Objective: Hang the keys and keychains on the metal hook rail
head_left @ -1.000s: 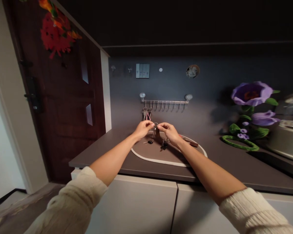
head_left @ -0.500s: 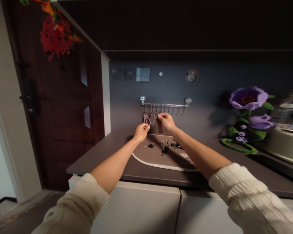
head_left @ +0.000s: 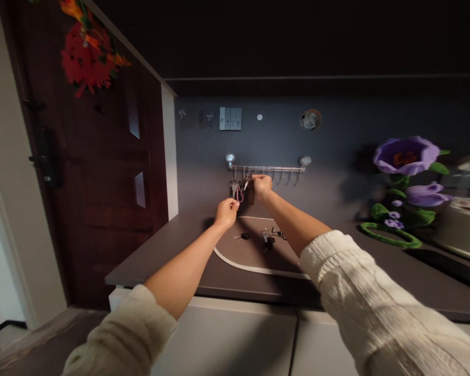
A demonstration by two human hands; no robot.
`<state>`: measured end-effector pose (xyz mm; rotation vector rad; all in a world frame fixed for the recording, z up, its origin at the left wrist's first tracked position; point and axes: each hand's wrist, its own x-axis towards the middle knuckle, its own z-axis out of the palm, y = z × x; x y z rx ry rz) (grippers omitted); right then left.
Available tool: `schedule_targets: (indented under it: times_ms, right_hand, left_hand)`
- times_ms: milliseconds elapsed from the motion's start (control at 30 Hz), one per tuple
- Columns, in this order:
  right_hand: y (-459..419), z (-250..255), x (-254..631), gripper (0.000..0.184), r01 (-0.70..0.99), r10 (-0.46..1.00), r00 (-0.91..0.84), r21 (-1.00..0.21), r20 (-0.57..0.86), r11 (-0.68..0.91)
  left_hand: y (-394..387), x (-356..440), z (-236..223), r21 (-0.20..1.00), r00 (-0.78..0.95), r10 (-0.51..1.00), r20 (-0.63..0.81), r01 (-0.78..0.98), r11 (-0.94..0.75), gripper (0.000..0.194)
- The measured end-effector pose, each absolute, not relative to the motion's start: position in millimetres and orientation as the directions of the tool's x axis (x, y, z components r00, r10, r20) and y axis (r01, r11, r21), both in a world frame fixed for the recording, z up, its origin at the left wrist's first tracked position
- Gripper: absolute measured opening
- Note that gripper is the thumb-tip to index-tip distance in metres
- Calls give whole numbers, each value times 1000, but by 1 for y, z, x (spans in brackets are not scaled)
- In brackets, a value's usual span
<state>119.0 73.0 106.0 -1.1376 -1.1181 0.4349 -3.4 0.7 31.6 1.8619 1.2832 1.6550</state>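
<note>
My right hand (head_left: 262, 187) is closed around the top of a bunch of keys (head_left: 246, 183) just under the hook rail (head_left: 267, 168). A brown strap (head_left: 251, 196) dangles below these fingers. Lower and to the left, my left hand (head_left: 227, 212) is pinched at the bottom of a pink carabiner (head_left: 240, 195), which hangs with other keys (head_left: 234, 188) from the rail's left end. Whether the right hand's ring is on a hook is hidden by the fingers. On the mat beneath lie a small black key set (head_left: 242, 236) and another dark bunch (head_left: 268, 239).
The white-edged brown mat (head_left: 254, 263) rests on a dark counter (head_left: 156, 250). Purple artificial flowers (head_left: 407, 156) and a cream appliance (head_left: 462, 224) stand at the right. A dark red door (head_left: 102, 209) is on the left; a dark cabinet (head_left: 297, 42) hangs overhead.
My right hand has moved up and slightly left, bringing its keys to the rail beside the hanging ones. My left hand has hardly moved.
</note>
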Motion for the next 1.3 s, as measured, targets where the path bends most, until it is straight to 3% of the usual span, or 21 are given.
schedule_targets:
  times_ms: [467,900,1300]
  right_hand:
    - [83,86,119,16,225,762,505,-914,405,337]
    - [101,71,130,13,265,782,370,-863,502,429]
    - [53,73,140,5,148,887,241,-918,394,367]
  left_hand:
    - [-1,-4,34,751,-76,802,593,410,-517,14]
    - [-4,-6,35,701,-51,778,626,473,-534,14]
    - [-6,-8,35,732,6,814,581,432,-526,8]
